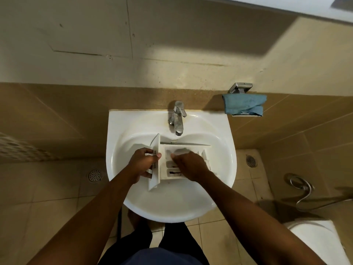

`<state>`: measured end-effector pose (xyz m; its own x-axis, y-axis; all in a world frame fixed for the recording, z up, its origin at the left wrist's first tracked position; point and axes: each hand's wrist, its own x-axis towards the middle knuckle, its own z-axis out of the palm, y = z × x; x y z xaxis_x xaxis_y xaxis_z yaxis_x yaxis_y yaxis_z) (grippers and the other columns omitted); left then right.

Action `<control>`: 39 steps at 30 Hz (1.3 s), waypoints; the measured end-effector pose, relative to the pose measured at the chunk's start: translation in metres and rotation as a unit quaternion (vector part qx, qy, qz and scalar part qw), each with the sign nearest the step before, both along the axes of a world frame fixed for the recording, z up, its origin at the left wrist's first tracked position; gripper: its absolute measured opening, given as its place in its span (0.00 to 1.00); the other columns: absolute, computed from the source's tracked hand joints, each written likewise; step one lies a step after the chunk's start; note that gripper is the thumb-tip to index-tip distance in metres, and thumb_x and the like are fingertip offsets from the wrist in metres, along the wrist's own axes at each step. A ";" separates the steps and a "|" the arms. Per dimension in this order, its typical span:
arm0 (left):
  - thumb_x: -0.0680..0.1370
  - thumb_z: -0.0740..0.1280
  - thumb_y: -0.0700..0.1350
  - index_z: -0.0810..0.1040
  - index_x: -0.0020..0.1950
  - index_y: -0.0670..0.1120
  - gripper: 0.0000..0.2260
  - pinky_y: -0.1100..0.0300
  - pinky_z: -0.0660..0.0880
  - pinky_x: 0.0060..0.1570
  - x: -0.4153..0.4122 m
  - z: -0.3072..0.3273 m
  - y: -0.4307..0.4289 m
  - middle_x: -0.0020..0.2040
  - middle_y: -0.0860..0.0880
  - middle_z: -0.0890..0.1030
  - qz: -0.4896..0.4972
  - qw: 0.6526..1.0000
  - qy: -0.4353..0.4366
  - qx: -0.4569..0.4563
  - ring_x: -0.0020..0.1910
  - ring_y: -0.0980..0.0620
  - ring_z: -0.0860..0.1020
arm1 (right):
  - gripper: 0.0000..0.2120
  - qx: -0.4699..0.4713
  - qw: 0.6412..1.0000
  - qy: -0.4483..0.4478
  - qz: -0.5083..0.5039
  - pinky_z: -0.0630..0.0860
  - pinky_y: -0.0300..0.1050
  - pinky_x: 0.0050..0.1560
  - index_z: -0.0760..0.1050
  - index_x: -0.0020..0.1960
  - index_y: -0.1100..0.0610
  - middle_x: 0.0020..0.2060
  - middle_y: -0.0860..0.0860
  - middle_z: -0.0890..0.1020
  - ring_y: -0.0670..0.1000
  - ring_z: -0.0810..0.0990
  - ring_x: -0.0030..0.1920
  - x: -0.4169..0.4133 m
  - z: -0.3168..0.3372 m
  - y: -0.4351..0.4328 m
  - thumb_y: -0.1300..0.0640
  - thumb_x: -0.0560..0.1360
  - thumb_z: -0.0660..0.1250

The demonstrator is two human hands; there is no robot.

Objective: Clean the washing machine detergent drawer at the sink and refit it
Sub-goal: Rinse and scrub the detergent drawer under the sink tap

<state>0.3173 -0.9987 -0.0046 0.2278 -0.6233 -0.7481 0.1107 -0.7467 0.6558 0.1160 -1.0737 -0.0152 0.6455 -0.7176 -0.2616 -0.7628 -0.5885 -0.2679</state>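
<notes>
Detergent drawer (179, 150) lies in the white sink (172, 209), at 6 o'clock from the faucet (178, 119); left hand (142, 163) grips its front panel; right hand (191, 165) reaches inside, fingers curled, hold unclear.

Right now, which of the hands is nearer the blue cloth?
Right. The right hand is in the drawer, below-left of the cloth; the left hand grips the drawer's front panel, farther left.

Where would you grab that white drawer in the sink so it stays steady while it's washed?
By its front panel, coming from the left, as the left hand does: that flat plate juts past the drawer body, giving fingers an edge to wrap, and leaves the open compartments free for the right hand.
</notes>
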 end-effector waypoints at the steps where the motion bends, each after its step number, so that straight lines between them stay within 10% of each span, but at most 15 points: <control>1: 0.79 0.74 0.49 0.77 0.65 0.45 0.18 0.44 0.84 0.41 0.000 0.000 0.000 0.51 0.41 0.82 0.000 1.000 0.000 -0.001 0.47 0.42 0.82 | 0.41 -0.029 0.999 0.029 -0.005 0.73 0.45 0.48 0.83 0.43 0.55 0.42 0.55 0.85 0.57 0.84 0.47 -0.015 -0.004 -0.007 0.32 0.82 0.38; 6: 0.78 0.74 0.50 0.77 0.65 0.46 0.18 0.43 0.85 0.42 0.000 0.000 0.001 0.50 0.41 0.83 0.000 1.000 -0.007 -0.002 0.47 0.43 0.82 | 0.32 -0.039 0.995 0.094 -0.022 0.75 0.50 0.53 0.77 0.41 0.55 0.46 0.57 0.85 0.60 0.83 0.50 -0.013 0.003 -0.017 0.35 0.84 0.46; 12: 0.78 0.75 0.50 0.77 0.65 0.46 0.19 0.41 0.85 0.43 0.000 0.000 0.000 0.51 0.41 0.83 0.002 1.000 -0.008 -0.001 0.47 0.42 0.82 | 0.26 0.089 0.989 -0.116 -0.037 0.77 0.48 0.43 0.81 0.43 0.56 0.38 0.51 0.85 0.55 0.83 0.40 0.024 -0.011 0.008 0.42 0.85 0.53; 19: 0.78 0.74 0.50 0.76 0.67 0.46 0.20 0.42 0.85 0.43 0.000 -0.001 0.000 0.52 0.41 0.83 0.002 1.000 -0.003 0.001 0.49 0.41 0.83 | 0.24 0.030 0.996 0.080 -0.015 0.80 0.51 0.50 0.83 0.48 0.54 0.44 0.54 0.86 0.57 0.83 0.46 -0.030 -0.005 -0.047 0.39 0.84 0.55; 21: 0.78 0.75 0.50 0.76 0.67 0.46 0.19 0.41 0.85 0.43 0.001 -0.002 -0.001 0.52 0.41 0.83 -0.001 1.000 -0.002 0.001 0.50 0.41 0.83 | 0.20 0.083 0.989 -0.007 -0.122 0.82 0.53 0.46 0.84 0.45 0.56 0.40 0.54 0.86 0.57 0.84 0.43 -0.025 0.002 -0.054 0.44 0.83 0.61; 22: 0.78 0.75 0.49 0.77 0.66 0.46 0.19 0.41 0.85 0.43 0.001 -0.003 0.000 0.52 0.41 0.83 -0.002 1.000 -0.001 0.001 0.49 0.41 0.83 | 0.17 0.154 0.956 -0.118 -0.222 0.83 0.55 0.44 0.84 0.43 0.60 0.38 0.55 0.86 0.59 0.84 0.41 -0.015 0.010 -0.052 0.50 0.82 0.64; 25: 0.78 0.75 0.49 0.77 0.66 0.46 0.19 0.44 0.85 0.40 0.001 -0.002 0.000 0.52 0.40 0.83 -0.003 1.000 0.001 0.002 0.48 0.42 0.83 | 0.17 0.381 0.706 -0.389 -0.453 0.83 0.55 0.45 0.77 0.41 0.66 0.37 0.61 0.83 0.63 0.84 0.42 0.027 0.022 -0.052 0.58 0.84 0.60; 30: 0.78 0.75 0.49 0.77 0.65 0.46 0.18 0.41 0.85 0.42 0.000 -0.004 -0.002 0.53 0.39 0.83 -0.001 1.000 0.004 0.006 0.50 0.40 0.83 | 0.23 0.573 0.447 -0.499 -0.473 0.80 0.60 0.61 0.77 0.56 0.72 0.49 0.66 0.85 0.64 0.86 0.51 0.060 0.028 -0.069 0.57 0.83 0.50; 36: 0.78 0.75 0.49 0.78 0.64 0.47 0.17 0.46 0.84 0.38 0.002 -0.011 -0.002 0.53 0.40 0.83 -0.002 1.000 0.008 0.005 0.51 0.41 0.84 | 0.23 0.591 0.418 -0.506 -0.470 0.84 0.57 0.47 0.81 0.47 0.74 0.44 0.67 0.85 0.63 0.87 0.43 0.062 0.033 -0.078 0.61 0.79 0.51; 39: 0.77 0.75 0.49 0.79 0.63 0.48 0.16 0.45 0.84 0.39 0.002 -0.013 -0.002 0.53 0.39 0.84 0.004 1.000 0.013 0.007 0.49 0.41 0.83 | 0.18 0.572 0.525 -0.436 -0.455 0.86 0.56 0.46 0.76 0.54 0.74 0.48 0.69 0.84 0.66 0.86 0.47 0.046 0.026 -0.070 0.63 0.76 0.54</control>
<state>0.3191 -1.0007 -0.0171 0.2120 -0.6118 -0.7621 0.1336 -0.7543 0.6428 0.1618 -1.1439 0.0109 0.4033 -0.5287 -0.7469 0.1186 0.8395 -0.5303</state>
